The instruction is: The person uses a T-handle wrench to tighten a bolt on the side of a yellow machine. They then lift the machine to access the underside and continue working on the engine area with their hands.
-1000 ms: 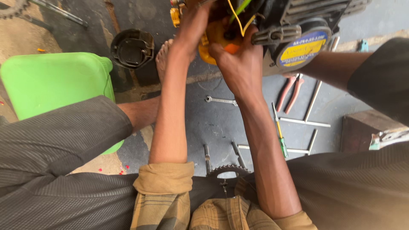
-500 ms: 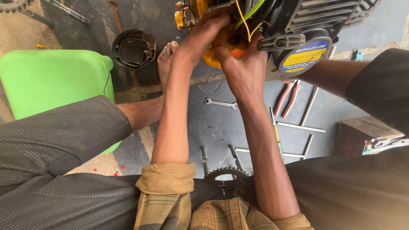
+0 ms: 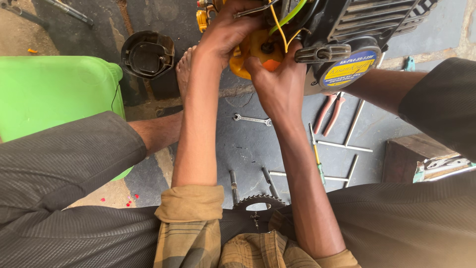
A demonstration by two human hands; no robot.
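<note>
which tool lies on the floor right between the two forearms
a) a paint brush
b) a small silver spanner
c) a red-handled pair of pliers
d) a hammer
b, the small silver spanner lies on the grey floor between the forearms; the red-handled pliers lie further to the right.

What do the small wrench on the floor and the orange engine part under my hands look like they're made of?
The wrench looks like bare steel: silvery grey with a dull shine. The orange part under the left hand and right hand looks like moulded plastic, smooth and evenly coloured, though painted metal can't be excluded.
</note>
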